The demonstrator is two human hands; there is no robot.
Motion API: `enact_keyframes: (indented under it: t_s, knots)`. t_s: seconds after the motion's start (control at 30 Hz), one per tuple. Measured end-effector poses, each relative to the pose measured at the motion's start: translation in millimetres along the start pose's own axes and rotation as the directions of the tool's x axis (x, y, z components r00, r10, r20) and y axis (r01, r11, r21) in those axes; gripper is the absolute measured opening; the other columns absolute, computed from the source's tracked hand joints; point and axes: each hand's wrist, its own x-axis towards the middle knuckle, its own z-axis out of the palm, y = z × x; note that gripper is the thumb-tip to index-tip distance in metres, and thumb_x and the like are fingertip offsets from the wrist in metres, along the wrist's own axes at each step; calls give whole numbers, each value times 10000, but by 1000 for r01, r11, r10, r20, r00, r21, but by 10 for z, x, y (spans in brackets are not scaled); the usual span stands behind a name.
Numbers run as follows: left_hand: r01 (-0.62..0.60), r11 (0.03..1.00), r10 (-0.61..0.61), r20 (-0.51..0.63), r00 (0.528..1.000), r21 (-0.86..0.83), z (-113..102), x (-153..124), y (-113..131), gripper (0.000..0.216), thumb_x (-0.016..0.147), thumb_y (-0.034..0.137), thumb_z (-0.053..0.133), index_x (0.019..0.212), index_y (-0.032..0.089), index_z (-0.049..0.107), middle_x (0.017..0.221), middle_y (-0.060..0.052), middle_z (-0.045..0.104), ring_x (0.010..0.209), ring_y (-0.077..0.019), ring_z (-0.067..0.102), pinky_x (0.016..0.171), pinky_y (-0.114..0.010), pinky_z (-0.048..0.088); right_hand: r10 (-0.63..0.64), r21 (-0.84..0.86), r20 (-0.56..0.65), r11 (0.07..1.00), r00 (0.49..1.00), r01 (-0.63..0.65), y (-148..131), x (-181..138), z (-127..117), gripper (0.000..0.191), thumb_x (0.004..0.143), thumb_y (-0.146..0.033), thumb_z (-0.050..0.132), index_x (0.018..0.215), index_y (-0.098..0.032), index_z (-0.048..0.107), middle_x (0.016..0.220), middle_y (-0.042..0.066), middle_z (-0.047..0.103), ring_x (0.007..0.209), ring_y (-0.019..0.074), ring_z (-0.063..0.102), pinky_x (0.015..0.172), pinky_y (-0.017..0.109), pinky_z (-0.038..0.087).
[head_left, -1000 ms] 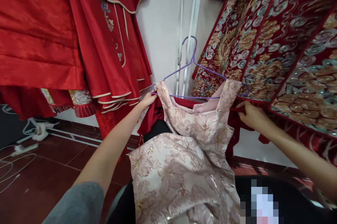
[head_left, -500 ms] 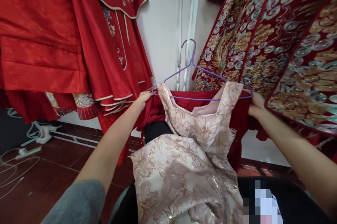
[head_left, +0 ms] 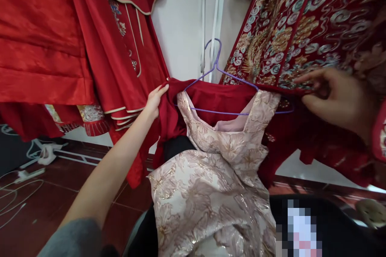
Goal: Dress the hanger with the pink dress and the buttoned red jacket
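Observation:
A pale pink and gold floral dress (head_left: 208, 192) lies across my lap, its shoulder straps on a purple hanger (head_left: 216, 64). Behind the hanger, a dark red garment (head_left: 211, 94) is stretched sideways, its top edge running above the dress neckline. My left hand (head_left: 157, 98) pinches that garment's left end, fingers closed on the cloth. On the other side, my right hand (head_left: 340, 100), slightly blurred, has its thumb and fingers closed round the garment's right end. The hanger's hook points up towards the white poles, and neither hand is on the hanger.
Red robes (head_left: 120, 48) hang at the left and an embroidered dark red robe (head_left: 289, 40) at the right. White upright poles (head_left: 211, 15) stand against the wall. A white rack base (head_left: 75, 156), a power strip (head_left: 31, 174) and cables lie on the tiled floor.
Both hands have moved off the hanger's ends. They now hold the dark red garment, raised and spread wider behind the hanger. My right hand has moved up and outward to the right.

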Motion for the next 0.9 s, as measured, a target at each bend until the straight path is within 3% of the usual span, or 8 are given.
enact_keyframes:
  t_s: [0.17, 0.3, 0.43, 0.5, 0.57, 0.63, 0.77, 0.9]
  knots:
    - [-123, 902, 21, 244, 970, 415, -82, -104, -51, 480, 658, 547, 729, 909, 143, 663, 888, -49, 693, 838, -200, 625, 799, -309, 490, 145, -496, 347, 867, 927, 50, 154, -140, 143, 160, 663, -188, 546, 821, -177, 519, 756, 83, 565, 731, 242, 556, 652, 326, 414]
    - [-228, 806, 0, 384, 923, 547, -101, -133, 66, 464, 699, 569, 668, 885, 144, 646, 901, -39, 673, 869, -204, 598, 826, -314, 463, 129, -545, 443, 824, 887, 153, 336, -108, 150, 290, 587, -154, 523, 874, -197, 510, 831, 109, 612, 768, 268, 578, 660, 335, 421]
    - [-134, 835, -60, 331, 942, 533, -51, -84, 184, 324, 705, 453, 670, 830, 156, 637, 867, -28, 672, 860, -214, 597, 820, -318, 464, 282, -333, 149, 917, 948, -220, 332, 3, 41, 249, 728, -198, 430, 902, -213, 608, 699, 45, 602, 593, 194, 516, 584, 314, 375]
    - [31, 890, -147, 221, 964, 454, 29, -60, 240, 250, 735, 389, 622, 827, 157, 637, 809, -35, 672, 823, -228, 611, 774, -333, 481, 424, -70, -23, 903, 905, -425, 214, 83, 35, 252, 788, -231, 408, 891, -200, 636, 694, 44, 601, 536, 150, 457, 546, 306, 342]
    - [127, 923, -196, 160, 967, 362, 161, -86, 304, 199, 754, 344, 584, 792, 154, 630, 741, -39, 658, 783, -238, 621, 740, -347, 493, 521, 238, -125, 842, 845, -484, 23, 134, 100, 233, 806, -244, 423, 882, -180, 633, 744, 54, 613, 526, 117, 425, 521, 289, 318]
    - [93, 942, -165, 203, 965, 324, 343, -187, 354, 154, 760, 304, 583, 764, 155, 622, 734, -34, 651, 797, -238, 624, 758, -349, 498, 496, 451, -170, 807, 852, -380, -215, 109, 241, 187, 785, -215, 442, 855, -168, 609, 783, 56, 611, 556, 105, 440, 521, 264, 329]
    - [-156, 876, -59, 422, 904, 456, 781, -553, 264, 94, 771, 217, 588, 692, 166, 580, 721, -10, 635, 844, -220, 604, 831, -316, 479, 195, 583, 45, 792, 980, -184, -687, -194, 726, 150, 778, -157, 400, 808, -187, 543, 804, 39, 611, 617, 116, 491, 575, 250, 395]
    - [-408, 729, -7, 602, 799, 550, 1042, -836, -42, 109, 841, 177, 481, 738, 200, 509, 747, -10, 618, 750, -190, 599, 785, -303, 478, 66, 639, 311, 723, 948, -260, -934, -494, 1308, 100, 811, -148, 395, 823, -226, 456, 757, 1, 568, 653, 132, 515, 646, 264, 438]
